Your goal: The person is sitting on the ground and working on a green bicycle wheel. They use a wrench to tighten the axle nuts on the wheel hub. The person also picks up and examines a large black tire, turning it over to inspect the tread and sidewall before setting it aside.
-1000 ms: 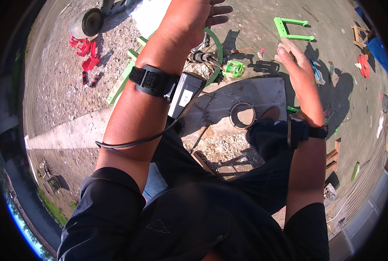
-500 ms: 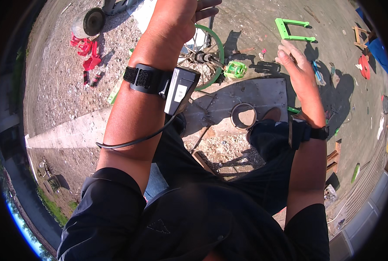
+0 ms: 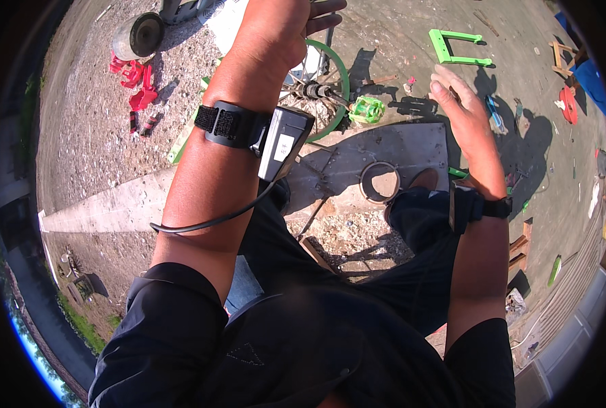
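My left hand (image 3: 292,27) is raised at the top edge, partly cut off by it. Its visible fingers stretch to the right, apart, with nothing seen in them. Below and behind it is a green-rimmed spoked wheel (image 3: 345,75), with a metal axle (image 3: 314,90) at its middle. My right hand (image 3: 460,102) hovers over the ground with its fingers stretched out and holding nothing. A green plastic bottle-like piece (image 3: 367,109) and a dark flat bar (image 3: 413,105) lie between the wheel and my right hand. Beyond that hand is a green U-shaped frame (image 3: 441,47).
A flat grey board (image 3: 425,146) lies before my feet, with a round ring-like container (image 3: 380,181) on it. Red plastic parts (image 3: 143,98) and a bucket (image 3: 127,37) are at the left. Blue-handled pliers (image 3: 496,113) and a red disc (image 3: 569,105) lie at the right.
Almost nothing differs. My right hand has shifted very slightly, its fingers still stretched out; my left arm stays nearly in place.
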{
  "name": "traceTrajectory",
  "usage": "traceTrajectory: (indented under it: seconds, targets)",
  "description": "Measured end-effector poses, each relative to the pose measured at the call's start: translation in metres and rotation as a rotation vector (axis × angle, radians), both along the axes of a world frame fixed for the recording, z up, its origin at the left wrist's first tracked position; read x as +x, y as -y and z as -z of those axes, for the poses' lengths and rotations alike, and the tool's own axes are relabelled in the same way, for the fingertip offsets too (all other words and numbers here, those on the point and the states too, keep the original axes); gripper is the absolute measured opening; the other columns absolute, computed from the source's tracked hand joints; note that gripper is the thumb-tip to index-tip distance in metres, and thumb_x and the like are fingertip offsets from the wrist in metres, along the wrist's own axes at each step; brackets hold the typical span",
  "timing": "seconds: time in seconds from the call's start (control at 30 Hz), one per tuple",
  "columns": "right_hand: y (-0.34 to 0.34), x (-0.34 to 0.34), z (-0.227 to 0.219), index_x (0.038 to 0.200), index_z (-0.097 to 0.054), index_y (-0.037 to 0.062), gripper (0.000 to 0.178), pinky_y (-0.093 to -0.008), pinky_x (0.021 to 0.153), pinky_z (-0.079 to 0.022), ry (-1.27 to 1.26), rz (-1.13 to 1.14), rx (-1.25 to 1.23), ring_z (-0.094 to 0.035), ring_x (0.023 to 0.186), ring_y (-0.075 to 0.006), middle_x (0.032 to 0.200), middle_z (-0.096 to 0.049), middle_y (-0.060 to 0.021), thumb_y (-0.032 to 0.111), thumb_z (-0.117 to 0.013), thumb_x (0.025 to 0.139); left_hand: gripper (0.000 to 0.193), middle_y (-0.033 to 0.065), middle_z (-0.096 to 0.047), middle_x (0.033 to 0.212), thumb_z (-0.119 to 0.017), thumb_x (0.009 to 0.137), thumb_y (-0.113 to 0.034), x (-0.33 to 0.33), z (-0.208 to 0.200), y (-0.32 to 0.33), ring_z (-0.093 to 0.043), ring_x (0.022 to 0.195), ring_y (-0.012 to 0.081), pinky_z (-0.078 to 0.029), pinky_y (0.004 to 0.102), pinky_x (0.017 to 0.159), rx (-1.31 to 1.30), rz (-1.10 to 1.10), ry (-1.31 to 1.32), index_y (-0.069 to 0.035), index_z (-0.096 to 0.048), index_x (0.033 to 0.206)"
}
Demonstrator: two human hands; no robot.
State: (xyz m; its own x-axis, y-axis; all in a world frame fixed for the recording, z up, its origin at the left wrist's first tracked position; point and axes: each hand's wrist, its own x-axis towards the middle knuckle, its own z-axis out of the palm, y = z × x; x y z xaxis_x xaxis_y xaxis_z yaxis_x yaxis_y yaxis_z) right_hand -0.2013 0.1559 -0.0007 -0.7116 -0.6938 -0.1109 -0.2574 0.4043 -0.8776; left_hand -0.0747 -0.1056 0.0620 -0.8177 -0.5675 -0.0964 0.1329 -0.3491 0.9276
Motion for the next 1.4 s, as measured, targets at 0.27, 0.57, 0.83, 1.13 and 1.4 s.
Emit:
traceTrajectory:
  seconds: [0.27,0.57,0.83,1.13,1.4]
  targets:
    - [0.001,0.002,-0.001,0.139,-0.049,-0.0037,0.061,-0.0291,0.097,-0.044,-0.018,0.001,0.024,-0.061,0.108,-0.0174,0.124,-0.063,-0.0141,0.038,-0.062,0.097,0.069,0.0294,-0.042,0.144,-0.052,0.098,-0.038,-0.007,0.017,0.016,-0.055,0.122,0.0357,-0.046,0.0429,0.101,0.058,0.002,0.013,0.004,-0.029,0.148]
    - [0.002,0.005,-0.002,0.138,-0.051,-0.0042,0.059,-0.0291,0.101,-0.042,0.012,0.013,0.013,-0.059,0.112,-0.0176,0.125,-0.063,-0.014,0.037,-0.062,0.097,0.067,0.027,-0.045,0.142,-0.052,0.099,-0.038,-0.005,0.01,0.009,-0.059,0.117,0.0319,-0.051,0.0387,0.093,-0.004,-0.018,0.024,0.005,-0.032,0.146]
    - [0.0,0.002,0.002,0.138,-0.055,0.0045,0.065,-0.0325,0.102,-0.041,0.021,0.013,0.007,-0.056,0.121,-0.0224,0.13,-0.062,-0.0192,0.048,-0.066,0.091,0.064,0.0252,-0.049,0.138,-0.052,0.099,-0.038,-0.008,0.013,0.012,-0.061,0.113,0.0297,-0.054,0.037,0.088,-0.001,-0.036,0.03,0.004,-0.034,0.144]
    - [0.0,0.001,0.002,0.138,-0.055,0.0055,0.066,-0.0329,0.101,-0.041,-0.028,0.007,0.033,-0.057,0.12,-0.0229,0.129,-0.062,-0.0188,0.05,-0.066,0.09,0.065,0.0256,-0.048,0.139,-0.052,0.099,-0.037,-0.008,0.009,0.01,-0.061,0.114,0.0302,-0.053,0.0374,0.089,-0.004,-0.027,0.028,0.005,-0.033,0.145]
    - [0.001,0.005,-0.004,0.138,-0.051,-0.0036,0.059,-0.0298,0.105,-0.039,-0.013,-0.001,0.056,-0.056,0.12,-0.0188,0.128,-0.062,-0.0163,0.038,-0.061,0.097,0.067,0.0247,-0.048,0.139,-0.053,0.099,-0.039,-0.005,0.006,0.005,-0.06,0.113,0.0292,-0.052,0.0373,0.09,-0.014,-0.03,0.007,0.004,-0.032,0.146]
